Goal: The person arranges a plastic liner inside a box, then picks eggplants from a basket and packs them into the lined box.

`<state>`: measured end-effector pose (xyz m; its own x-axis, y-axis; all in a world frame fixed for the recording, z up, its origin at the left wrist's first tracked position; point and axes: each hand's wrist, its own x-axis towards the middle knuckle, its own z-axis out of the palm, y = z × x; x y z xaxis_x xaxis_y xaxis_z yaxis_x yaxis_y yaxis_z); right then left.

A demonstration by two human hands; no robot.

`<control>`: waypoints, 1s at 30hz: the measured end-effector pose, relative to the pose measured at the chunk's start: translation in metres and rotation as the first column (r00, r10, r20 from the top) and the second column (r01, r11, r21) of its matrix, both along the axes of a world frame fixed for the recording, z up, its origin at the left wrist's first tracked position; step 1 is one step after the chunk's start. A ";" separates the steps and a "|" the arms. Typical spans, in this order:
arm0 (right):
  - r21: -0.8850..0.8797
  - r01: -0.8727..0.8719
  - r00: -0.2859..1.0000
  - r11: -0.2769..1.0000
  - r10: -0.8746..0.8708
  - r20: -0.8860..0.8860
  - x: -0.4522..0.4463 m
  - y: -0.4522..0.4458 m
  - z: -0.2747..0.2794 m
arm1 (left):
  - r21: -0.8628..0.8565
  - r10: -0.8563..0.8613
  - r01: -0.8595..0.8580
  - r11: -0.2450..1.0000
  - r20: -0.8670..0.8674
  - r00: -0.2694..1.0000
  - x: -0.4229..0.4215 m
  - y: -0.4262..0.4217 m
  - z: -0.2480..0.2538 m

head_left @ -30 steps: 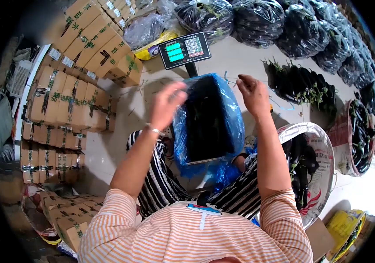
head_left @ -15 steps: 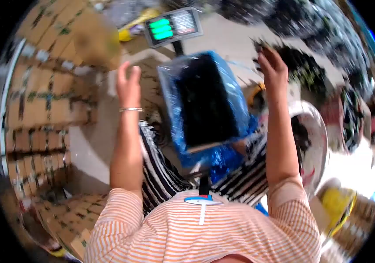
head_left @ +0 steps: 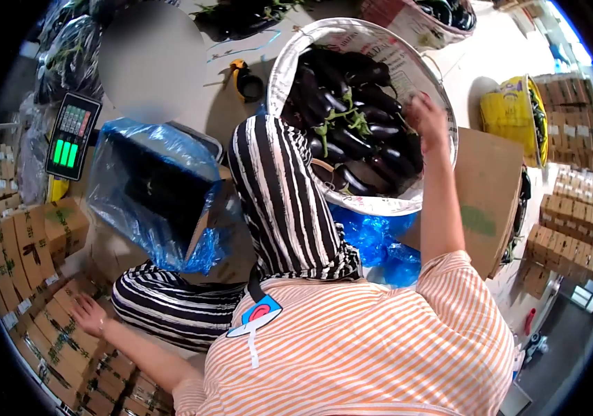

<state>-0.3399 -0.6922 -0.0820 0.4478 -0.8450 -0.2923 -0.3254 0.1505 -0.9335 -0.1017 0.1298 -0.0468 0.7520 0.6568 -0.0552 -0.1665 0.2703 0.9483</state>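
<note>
Several dark purple eggplants (head_left: 352,142) with green stems fill a round white woven sack (head_left: 442,180) in front of me. My right hand (head_left: 426,119) is over the sack's right inner side, close to the eggplants; its fingers are apart and slightly bent, with nothing visible in them. Low at the left, my left hand (head_left: 90,315) is open with its fingers spread, near the stacked cardboard boxes (head_left: 57,326). Left of my knee stands a box lined with a blue plastic bag (head_left: 112,191); its inside is dark, so the contents are unclear.
A scale display (head_left: 73,136) with green digits rises beyond the lined box. A yellow-and-black tape dispenser (head_left: 244,82) lies on the floor. More eggplants (head_left: 237,19) lie at the back. A cardboard sheet (head_left: 480,184) and a yellow sack (head_left: 511,114) are at the right.
My view and body have turned right, toward the sack of eggplants. My right hand has moved over the sack; my left hand has dropped away to the lower left. The lined box now appears at the left.
</note>
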 end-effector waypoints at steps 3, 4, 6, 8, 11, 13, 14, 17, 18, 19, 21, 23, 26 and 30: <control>0.148 0.068 0.993 0.987 -0.052 -0.108 -0.033 0.003 -0.067 | 0.163 -0.044 0.120 0.979 -0.408 0.912 -0.075 0.082 -0.073; 0.163 0.047 0.993 0.986 -0.029 -0.112 -0.031 0.010 -0.077 | 0.129 -0.026 0.104 0.986 -0.501 0.865 -0.102 0.068 -0.084; 0.162 -0.031 0.996 0.986 0.044 -0.079 -0.016 0.019 -0.093 | 0.051 -0.037 0.095 0.994 -0.664 0.746 -0.156 0.036 -0.104; 0.081 -0.095 0.993 0.992 0.099 -0.059 0.007 0.022 -0.109 | 0.001 -0.061 0.093 0.996 -0.744 0.665 -0.191 0.011 -0.114; -0.130 -0.251 0.960 0.959 0.230 -0.159 0.051 0.020 -0.132 | -0.042 -0.089 0.094 0.995 -0.807 0.584 -0.220 -0.018 -0.118; -0.242 -0.360 0.919 0.901 0.297 -0.261 0.080 0.022 -0.149 | -0.050 -0.094 0.095 0.994 -0.827 0.554 -0.228 -0.029 -0.119; -0.321 -0.399 0.905 0.859 0.312 -0.290 0.090 0.023 -0.163 | -0.050 -0.097 0.101 0.994 -0.833 0.544 -0.230 -0.034 -0.116; -0.297 -0.563 0.762 0.771 0.345 -0.549 0.117 0.041 -0.183 | -0.048 -0.102 0.117 0.992 -0.852 0.514 -0.230 -0.044 -0.115; -0.312 -0.625 0.695 0.716 0.327 -0.641 0.124 0.044 -0.194 | -0.042 -0.098 0.121 0.992 -0.855 0.509 -0.227 -0.047 -0.114; -0.273 -0.634 0.657 0.724 0.317 -0.684 0.128 0.052 -0.194 | -0.040 -0.099 0.127 0.991 -0.859 0.502 -0.226 -0.048 -0.114; -0.259 -0.665 0.581 0.701 0.268 -0.768 0.130 0.065 -0.195 | -0.032 -0.091 0.129 0.991 -0.869 0.487 -0.227 -0.050 -0.113; -0.162 -0.622 0.567 0.766 0.298 -0.768 0.129 0.068 -0.197 | -0.022 -0.081 0.128 0.992 -0.875 0.477 -0.228 -0.051 -0.112; -0.136 -0.514 0.714 0.847 0.334 -0.615 0.121 0.054 -0.207 | -0.015 -0.073 0.130 0.991 -0.886 0.458 -0.228 -0.051 -0.109; -0.197 -0.244 0.936 0.950 0.177 -0.303 0.116 0.029 -0.173 | -0.014 -0.075 0.140 0.990 -0.894 0.441 -0.226 -0.053 -0.111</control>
<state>-0.2235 -0.6632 -0.2546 0.5510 -0.7987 -0.2419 -0.5777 -0.1560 -0.8012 -0.3281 0.0770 -0.1575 0.3747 0.6007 -0.7063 0.8049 0.1674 0.5694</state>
